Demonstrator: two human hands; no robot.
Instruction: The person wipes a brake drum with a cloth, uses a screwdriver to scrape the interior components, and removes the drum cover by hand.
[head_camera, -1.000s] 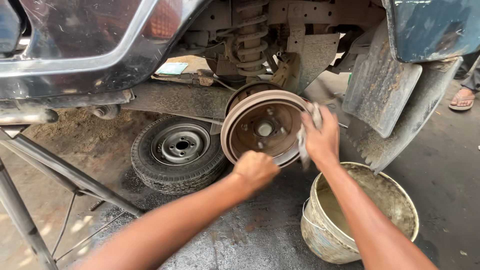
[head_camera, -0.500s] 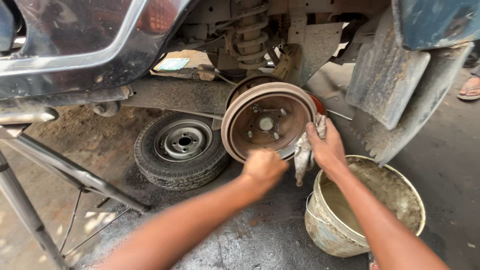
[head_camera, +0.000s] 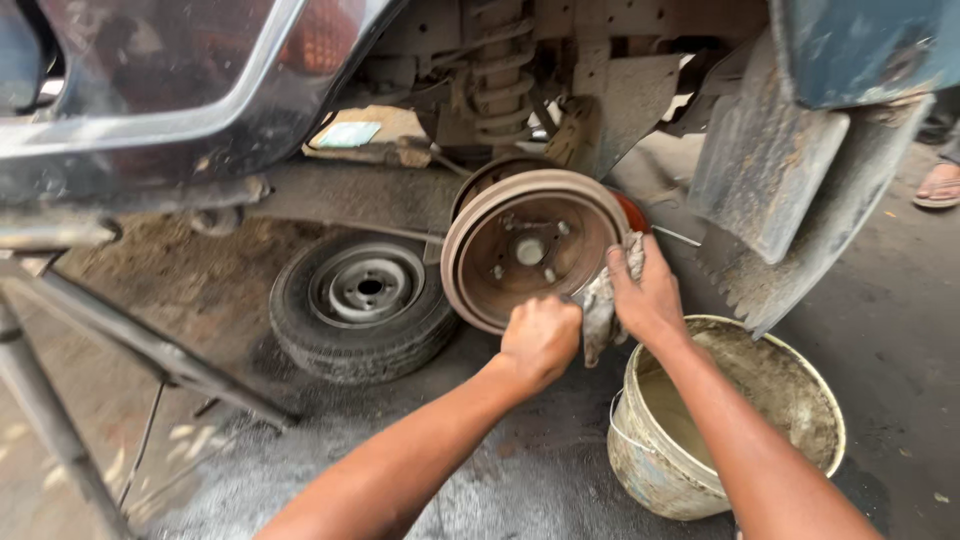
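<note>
While the raised vehicle body (head_camera: 180, 110) fills the top of the view, its mud flap (head_camera: 790, 200) hangs at the right and a coil spring (head_camera: 500, 70) shows underneath. Lower down, a spare wheel (head_camera: 365, 300) lies flat on the dirty floor (head_camera: 540, 470), just left of the brake drum (head_camera: 530, 250), which stands on edge with its open face and studs turned outward. A mud-caked bucket (head_camera: 780, 400) sits to the right, below the drum, with cloudy liquid inside. At the left, a metal stand's legs (head_camera: 130, 340) slant across the floor. The right hand (head_camera: 650, 295) is closed around a dirty grey rag (head_camera: 603, 305), pressing it to the drum's lower right rim. The left hand (head_camera: 540, 340) is clenched in a fist at the drum's bottom edge, touching the rag.
</note>
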